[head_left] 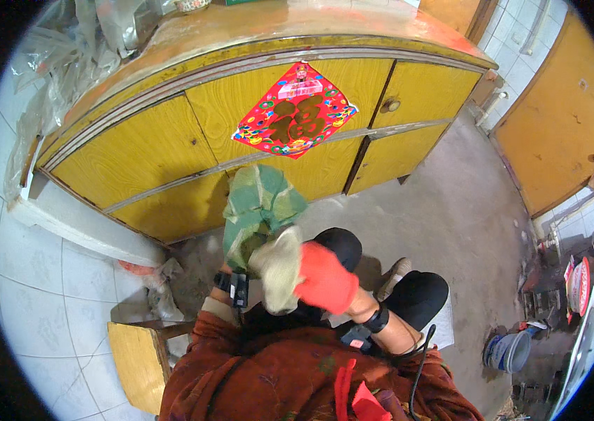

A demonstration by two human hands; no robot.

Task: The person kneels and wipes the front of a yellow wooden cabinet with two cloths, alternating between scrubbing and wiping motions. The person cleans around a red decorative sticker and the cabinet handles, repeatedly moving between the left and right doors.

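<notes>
A green checked cloth (258,200) with pale bands covers my left hand (226,268), and only a little skin shows by the wrist. Its fingers are hidden, so I cannot tell how they lie. My right hand (325,279) is inside a red covering that looks like a glove. At its end is a pale, off-white fabric part (277,270), blurred and close against the lower edge of the green cloth. Whether that part belongs to the glove or is separate, I cannot tell. Both hands are in front of my body, above my knees.
A yellow wooden cabinet (149,140) with a red diamond-shaped paper decoration (295,112) stands ahead. Clear plastic bags (58,63) hang at far left. A wooden stool (135,365) is at lower left. A bucket (510,351) stands on the concrete floor (437,210) at right, below an orange door (564,112).
</notes>
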